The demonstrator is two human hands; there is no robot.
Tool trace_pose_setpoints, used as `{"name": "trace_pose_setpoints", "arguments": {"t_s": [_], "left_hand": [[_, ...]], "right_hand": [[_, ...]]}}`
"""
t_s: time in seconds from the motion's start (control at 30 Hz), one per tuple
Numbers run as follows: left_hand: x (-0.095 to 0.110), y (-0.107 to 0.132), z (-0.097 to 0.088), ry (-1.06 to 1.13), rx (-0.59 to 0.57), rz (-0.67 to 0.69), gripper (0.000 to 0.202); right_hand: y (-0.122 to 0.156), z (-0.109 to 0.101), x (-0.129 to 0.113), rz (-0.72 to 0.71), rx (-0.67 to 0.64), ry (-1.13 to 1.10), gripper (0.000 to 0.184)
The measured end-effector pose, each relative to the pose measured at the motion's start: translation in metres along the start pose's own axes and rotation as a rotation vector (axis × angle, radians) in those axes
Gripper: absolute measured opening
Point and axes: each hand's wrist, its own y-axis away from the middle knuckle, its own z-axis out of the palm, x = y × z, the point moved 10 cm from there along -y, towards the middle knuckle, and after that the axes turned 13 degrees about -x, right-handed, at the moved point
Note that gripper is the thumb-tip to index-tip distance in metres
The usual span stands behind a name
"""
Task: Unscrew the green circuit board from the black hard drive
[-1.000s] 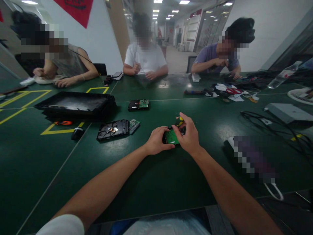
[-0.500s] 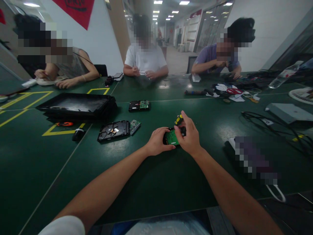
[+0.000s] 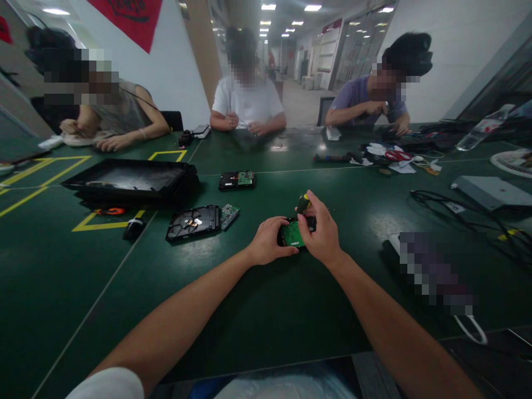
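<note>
A hard drive with a green circuit board [image 3: 293, 234] lies on the dark green table [image 3: 257, 310] in front of me. My left hand [image 3: 268, 241] curls around its left side and holds it down. Fingers of my right hand [image 3: 321, 230] are closed around a black and yellow screwdriver [image 3: 303, 203], which stands nearly upright with its tip down on the drive. Most of the drive is hidden under my two hands.
An opened hard drive [image 3: 195, 220] lies to the left, another drive [image 3: 236, 179] beyond it, beside a black tray [image 3: 133, 180]. Tools and scissors [image 3: 397, 155] lie at the far right, cables [image 3: 469, 213] and a grey box [image 3: 490, 192] at right. Three people sit across the table.
My right hand has shifted its grip on the screwdriver, whose handle now stands more upright above the drive. My left hand stays on the drive.
</note>
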Motion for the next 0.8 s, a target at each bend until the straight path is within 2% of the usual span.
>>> {"name": "trace_pose_setpoints", "arguments": {"t_s": [0.13,0.67,0.8], "left_hand": [[-0.0007,-0.0003,0.0004,0.003,-0.01,-0.012,0.076],[0.0006,-0.0002,-0.0004,0.005,-0.011,-0.002,0.077],[-0.001,-0.0008,0.0008,-0.013,-0.013,-0.005,0.076]], "right_hand": [[0.0009,-0.0053,-0.0017,-0.019,0.053,0.035,0.067],[-0.0013,-0.001,-0.0029,-0.019,0.001,0.017,0.066],[0.0007,-0.0047,-0.0023,-0.004,0.055,0.039,0.069]]}}
